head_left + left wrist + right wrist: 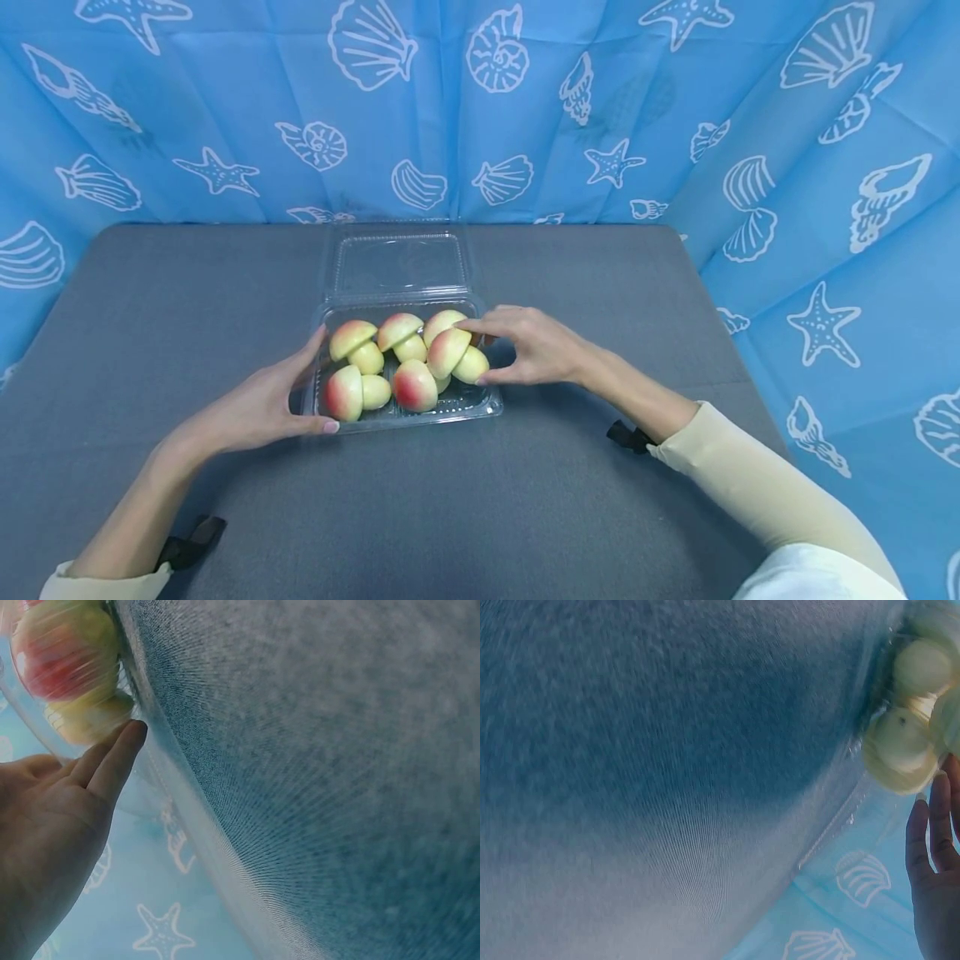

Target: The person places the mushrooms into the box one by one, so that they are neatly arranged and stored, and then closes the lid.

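Observation:
A clear plastic clamshell box [401, 421] holds several yellow mushroom-shaped pieces with red-blushed caps, such as the one at its front left [343, 393]. My left hand [258, 400] rests at the box's left side, fingers fairly straight, thumb by the front left corner. Its fingertips are beside the box in the left wrist view. At the right end, my right hand [532, 346] pinches a mushroom-shaped piece [448, 353] between index finger and thumb. This piece lies over its neighbours and partly covers them. The right wrist view shows only some right-hand fingers, below pale rounded pieces [904, 742].
The hinged lid [401, 262] lies open behind the box, toward the far edge of the grey cloth-covered table [480, 508]. A blue curtain [450, 125] with white seashells and starfish hangs behind the table and along its right side.

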`<state>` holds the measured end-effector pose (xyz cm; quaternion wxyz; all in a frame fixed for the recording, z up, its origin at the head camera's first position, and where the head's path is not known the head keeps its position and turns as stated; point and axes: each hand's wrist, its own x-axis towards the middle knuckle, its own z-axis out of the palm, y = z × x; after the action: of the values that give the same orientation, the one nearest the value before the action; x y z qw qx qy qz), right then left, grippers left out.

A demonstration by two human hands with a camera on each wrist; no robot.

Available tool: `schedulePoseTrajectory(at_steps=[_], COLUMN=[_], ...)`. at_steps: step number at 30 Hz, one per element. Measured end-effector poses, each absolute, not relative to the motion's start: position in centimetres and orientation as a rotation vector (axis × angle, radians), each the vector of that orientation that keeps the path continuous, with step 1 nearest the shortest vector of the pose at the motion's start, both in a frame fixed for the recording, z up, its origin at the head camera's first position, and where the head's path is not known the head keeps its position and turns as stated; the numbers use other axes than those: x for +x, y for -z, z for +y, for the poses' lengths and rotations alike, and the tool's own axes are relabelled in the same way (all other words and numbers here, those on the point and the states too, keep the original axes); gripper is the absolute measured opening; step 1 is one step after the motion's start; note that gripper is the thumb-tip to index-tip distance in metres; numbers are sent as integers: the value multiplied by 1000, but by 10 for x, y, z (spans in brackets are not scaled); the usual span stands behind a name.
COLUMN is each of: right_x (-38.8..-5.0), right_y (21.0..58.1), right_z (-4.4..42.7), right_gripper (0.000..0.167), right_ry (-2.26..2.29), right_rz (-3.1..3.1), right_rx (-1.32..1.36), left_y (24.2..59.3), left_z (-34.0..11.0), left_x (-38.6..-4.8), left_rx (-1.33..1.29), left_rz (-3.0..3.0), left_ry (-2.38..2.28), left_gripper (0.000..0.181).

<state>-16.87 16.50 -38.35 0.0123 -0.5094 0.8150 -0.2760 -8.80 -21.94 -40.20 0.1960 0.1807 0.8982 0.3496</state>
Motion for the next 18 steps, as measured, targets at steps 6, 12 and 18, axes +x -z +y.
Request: schedulePoseTrajectory(at_steps=[6,12,18], right_x=[-166,-164,-165], right_y=[390,395,401], right_z=[163,165,171], right_gripper=[72,76,68], right_ry=[865,893,998], right_rz=[2558,2552,2528], right_rx=[-1604,-1623,-1626], left_y=[402,401,402], left_z=[-219,-218,-219], left_x=[-88,-88,-88], left_rx=[506,500,507], left_rz=[2522,2526,2527], left_ry=[-972,-965,-969], left_gripper=[126,126,125])
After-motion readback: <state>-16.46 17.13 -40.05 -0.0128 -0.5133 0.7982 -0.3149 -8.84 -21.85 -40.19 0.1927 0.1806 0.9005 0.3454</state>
